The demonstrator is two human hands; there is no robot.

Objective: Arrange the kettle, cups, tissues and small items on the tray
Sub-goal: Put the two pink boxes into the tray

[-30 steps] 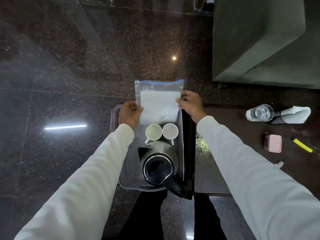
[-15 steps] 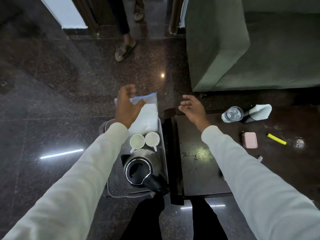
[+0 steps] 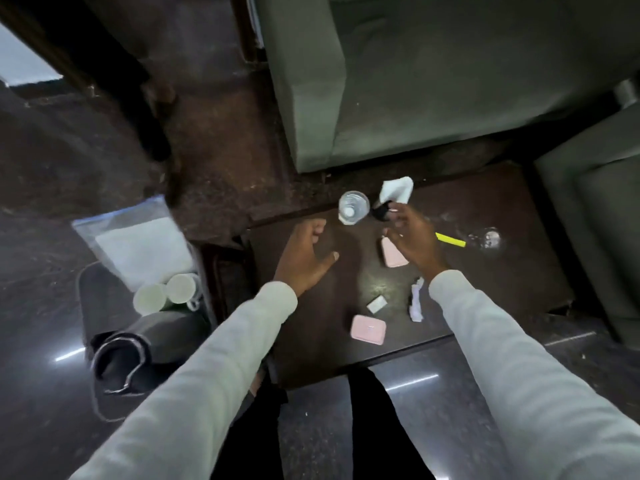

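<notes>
The grey tray [image 3: 90, 299] stands at the left, blurred, with the black kettle [image 3: 138, 344], two white cups [image 3: 166, 294] and a clear bag of white tissues [image 3: 138, 247] on it. On the dark table [image 3: 502, 271] to the right, my left hand [image 3: 304, 258] hovers open, just short of a clear glass [image 3: 353, 206]. My right hand [image 3: 414, 240] is open above a pink box [image 3: 393, 255], its fingers close to a black holder with white paper [image 3: 396, 190]. Nearer me lie a second pink box [image 3: 367, 329], a small white packet [image 3: 376, 303], a crumpled white wrapper [image 3: 416, 303] and a yellow stick [image 3: 450, 240].
A grey-green sofa [image 3: 433, 81] stands beyond the table, and a second seat [image 3: 599, 202] is at the right. A small shiny object [image 3: 491, 237] sits on the table's far right. My dark trouser legs [image 3: 311, 427] are below, on the polished stone floor.
My left hand let go of the tissue bag, which now rests on the tray, and swung right over the table. My right hand moved further right toward the pink box. The view turned right.
</notes>
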